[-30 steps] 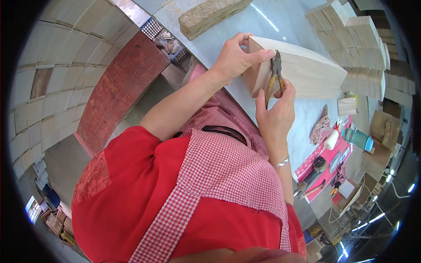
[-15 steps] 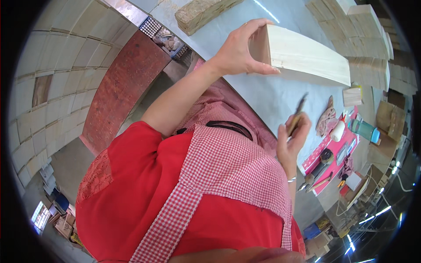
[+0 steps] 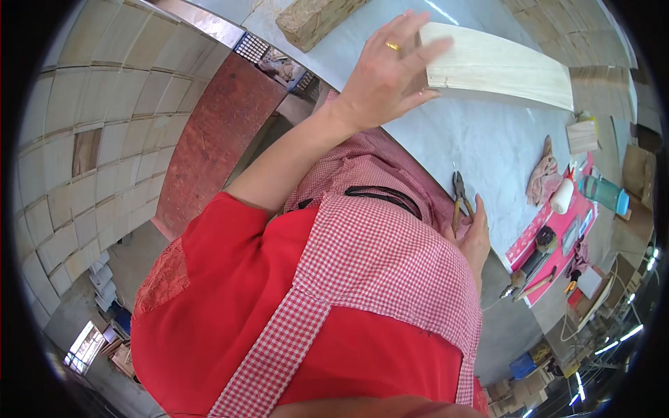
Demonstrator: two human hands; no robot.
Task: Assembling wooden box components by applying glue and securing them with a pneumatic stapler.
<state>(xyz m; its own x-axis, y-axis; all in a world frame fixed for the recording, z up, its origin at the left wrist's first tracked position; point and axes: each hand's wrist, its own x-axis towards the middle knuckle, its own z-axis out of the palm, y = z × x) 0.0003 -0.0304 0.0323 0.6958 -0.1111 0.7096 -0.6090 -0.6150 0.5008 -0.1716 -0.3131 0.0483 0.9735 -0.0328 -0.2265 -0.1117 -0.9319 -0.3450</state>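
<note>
My left hand, with a gold ring, is at the near left end of a pale wooden box on the table. Its fingers are spread and partly blurred; some overlap the box's edge, but I cannot tell whether they touch it. By the table's front edge, my right hand holds a pair of pliers by the yellowish handles. The dark jaws point away from me over the tabletop, and the apron partly hides the handles.
A wrapped brown block lies at the far left of the pale table. Wooden pieces are stacked at the far right. Nearer are a crumpled cloth, white bottle, blue-green bottle and pink mat with tools.
My left hand has loosened its grip on the box end and spread its fingers. The pliers have come lower, nearer the table edge, and their handles now show apart.
</note>
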